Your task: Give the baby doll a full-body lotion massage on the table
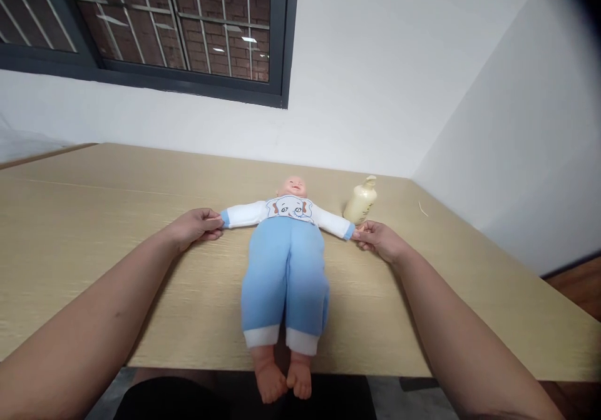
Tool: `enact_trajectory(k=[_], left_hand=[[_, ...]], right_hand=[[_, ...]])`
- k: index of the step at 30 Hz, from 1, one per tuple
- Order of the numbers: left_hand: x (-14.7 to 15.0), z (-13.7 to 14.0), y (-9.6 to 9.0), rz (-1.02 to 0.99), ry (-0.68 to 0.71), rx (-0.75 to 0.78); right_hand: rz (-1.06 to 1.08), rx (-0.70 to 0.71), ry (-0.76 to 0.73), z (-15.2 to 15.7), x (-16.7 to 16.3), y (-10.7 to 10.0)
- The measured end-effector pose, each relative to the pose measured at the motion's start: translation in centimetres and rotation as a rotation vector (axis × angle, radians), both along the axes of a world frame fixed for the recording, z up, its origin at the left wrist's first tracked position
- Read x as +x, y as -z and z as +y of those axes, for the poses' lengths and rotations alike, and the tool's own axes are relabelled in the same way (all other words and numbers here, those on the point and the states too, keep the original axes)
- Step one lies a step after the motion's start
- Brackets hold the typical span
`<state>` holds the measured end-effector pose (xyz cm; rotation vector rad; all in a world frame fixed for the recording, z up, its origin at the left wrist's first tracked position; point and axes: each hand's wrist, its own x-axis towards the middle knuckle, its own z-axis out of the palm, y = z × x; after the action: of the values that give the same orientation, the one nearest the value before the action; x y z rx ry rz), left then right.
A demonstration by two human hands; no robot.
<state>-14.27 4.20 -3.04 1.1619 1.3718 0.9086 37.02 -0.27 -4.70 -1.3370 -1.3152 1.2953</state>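
A baby doll (287,263) in blue trousers and a white top with an animal face print lies on its back on the table. Its head points to the wall, and its bare feet stick out past the near edge. Both doll arms are stretched out sideways. My left hand (200,226) is closed on the doll's hand at the left blue cuff. At the opposite cuff, my right hand (378,238) pinches the doll's other hand. Just behind my right hand stands a cream pump bottle (361,201) with dark lettering, near the doll's sleeve.
The wood-coloured table (188,320) reaches to the white wall. A thin pale strip (423,208) lies on it at the right. A dark-framed, barred window (188,25) is at upper left. The near table edge runs in front of my lap.
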Motion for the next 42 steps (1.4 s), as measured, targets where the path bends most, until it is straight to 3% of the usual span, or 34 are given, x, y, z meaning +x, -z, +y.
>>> enact_trajectory(k=[6,10,19,28,33,39,42], left_hand=[[-0.3,0.9,0.8,-0.005,-0.05,0.025],[-0.5,1.1,1.1,-0.045,-0.05,0.034],[-1.4,0.4,0.3,-0.196,0.089,-0.031],[-0.1,0.1,0.0,0.011,0.063,0.038],[-0.4,0.6,0.4,0.101,0.058,0.046],[-0.4,0.8,0.9,0.03,0.018,0.068],[-0.4,0.7,0.8,-0.006,0.007,0.059]], right_hand=[[-0.066,0.009,0.092,0.4,0.3,0.4],[0.025,-0.014,0.113,0.4,0.2,0.3],[0.193,-0.083,-0.042,-0.3,1.5,-0.1],[0.063,0.0,-0.096,-0.4,0.2,-0.4],[-0.057,0.071,0.034,-0.1,-0.3,0.0],[-0.092,0.082,0.225,0.6,-0.7,0.5],[-0.086,0.068,0.239,0.7,-0.9,0.5]])
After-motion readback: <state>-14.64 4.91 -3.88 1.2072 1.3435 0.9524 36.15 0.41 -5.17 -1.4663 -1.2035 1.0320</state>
